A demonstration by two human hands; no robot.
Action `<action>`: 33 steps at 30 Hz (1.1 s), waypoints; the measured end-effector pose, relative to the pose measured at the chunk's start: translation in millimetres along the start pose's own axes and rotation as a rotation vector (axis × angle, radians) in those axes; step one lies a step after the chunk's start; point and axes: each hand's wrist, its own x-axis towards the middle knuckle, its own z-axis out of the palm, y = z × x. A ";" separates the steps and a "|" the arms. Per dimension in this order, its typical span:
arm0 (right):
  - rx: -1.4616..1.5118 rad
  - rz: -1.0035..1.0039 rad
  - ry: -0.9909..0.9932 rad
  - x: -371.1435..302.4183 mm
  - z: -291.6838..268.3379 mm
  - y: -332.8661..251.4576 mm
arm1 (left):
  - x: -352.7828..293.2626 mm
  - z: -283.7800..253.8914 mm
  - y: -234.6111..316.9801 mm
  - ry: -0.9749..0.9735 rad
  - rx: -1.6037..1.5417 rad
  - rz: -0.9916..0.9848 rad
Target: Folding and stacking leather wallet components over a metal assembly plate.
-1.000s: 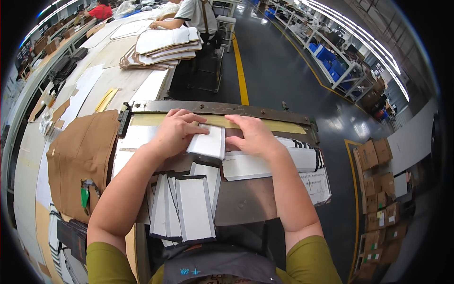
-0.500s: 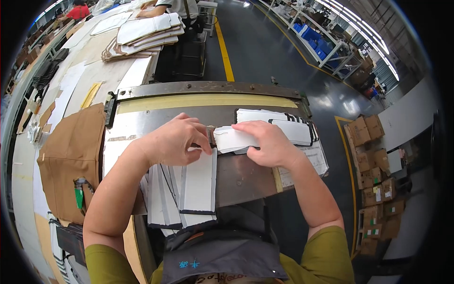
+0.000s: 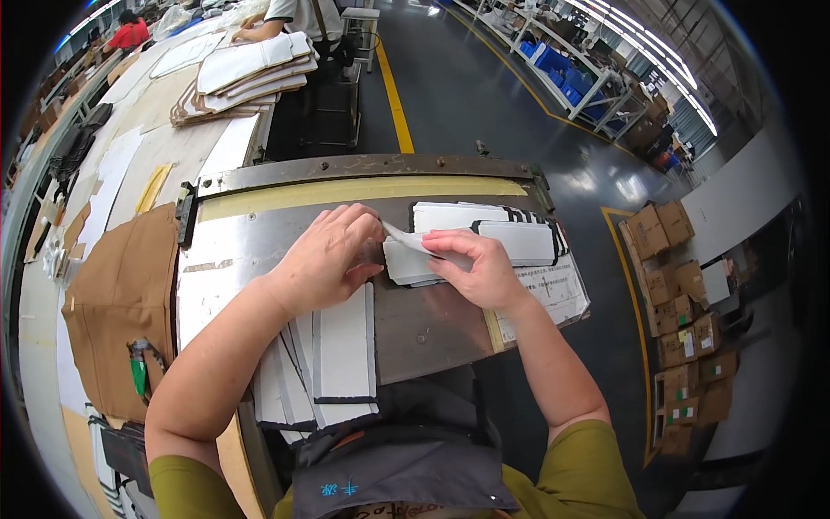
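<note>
My right hand point(image 3: 471, 264) pinches a thin white panel point(image 3: 407, 239) between thumb and fingers. The panel's left end is raised and bends up to the curled fingertips of my left hand point(image 3: 330, 259); the left thumb is lower, near the dark edge of the pile. Beneath lie more white panels point(image 3: 406, 264) with dark edges. To their right, a white panel with a black border point(image 3: 519, 242) rests on others with black stripes. Below my left hand, several long white panels point(image 3: 346, 355) with grey sides and black ends overhang the bench's near edge.
The metal bench top point(image 3: 424, 333) has a raised bar point(image 3: 380, 164) along its far side. A printed sheet point(image 3: 553, 294) lies at its right. Brown fabric point(image 3: 121, 311) hangs at left. Stacked white pieces point(image 3: 251, 73) and a co-worker point(image 3: 303, 22) are farther off. Cartons point(image 3: 683, 337) stand right.
The white panel, lying nearly flat under my right fingers before, is now lifted and bent between both hands. My left fingers have risen to its end. The whole view has shifted slightly.
</note>
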 end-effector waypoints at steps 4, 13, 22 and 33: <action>-0.078 -0.039 0.156 4.5 6.1 -0.7 | -2.2 7.1 4.5 -0.077 -0.015 0.162; 1.380 0.372 0.410 5.0 -77.6 34.3 | -3.0 14.5 4.7 -0.167 0.159 0.194; 1.498 0.090 0.386 37.1 -88.6 0.3 | -1.2 10.4 8.0 -0.174 0.136 0.188; 1.503 0.310 -0.079 59.9 37.2 -35.5 | 5.4 5.6 -25.2 0.010 -0.440 0.049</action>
